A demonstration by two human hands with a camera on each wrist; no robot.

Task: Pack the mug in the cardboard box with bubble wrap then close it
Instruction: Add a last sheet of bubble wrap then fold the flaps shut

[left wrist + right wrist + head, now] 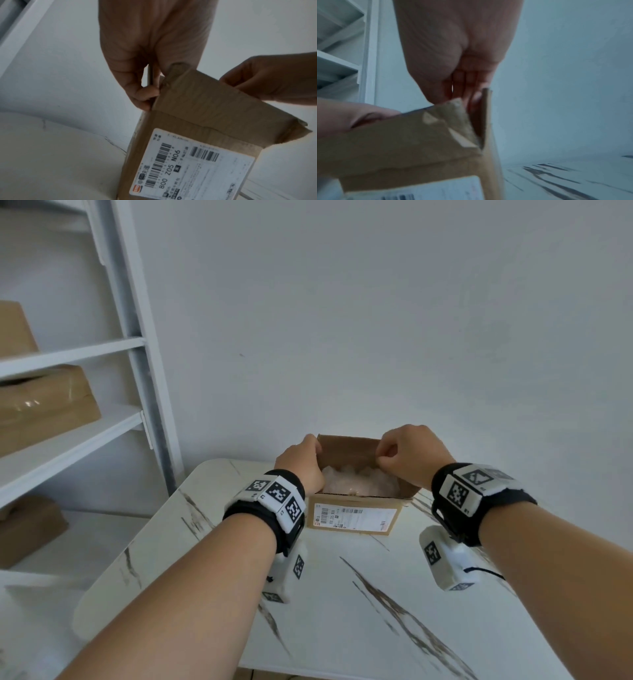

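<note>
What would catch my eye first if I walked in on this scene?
Two bare hands at an open cardboard box near the far edge of a marble-patterned table: the left hand grips its left flap, the right hand pinches the far flap's top edge. Bubble wrap fills the inside, and a white barcode label covers the near side.

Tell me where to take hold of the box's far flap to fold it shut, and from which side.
Take the far flap by its two upper corners, coming from the near side over the open cardboard box. It stands upright behind the bubble wrap, so its free top edge is reachable. The left hand and right hand already hold those corners; that grip probably suits pulling it down.
</note>
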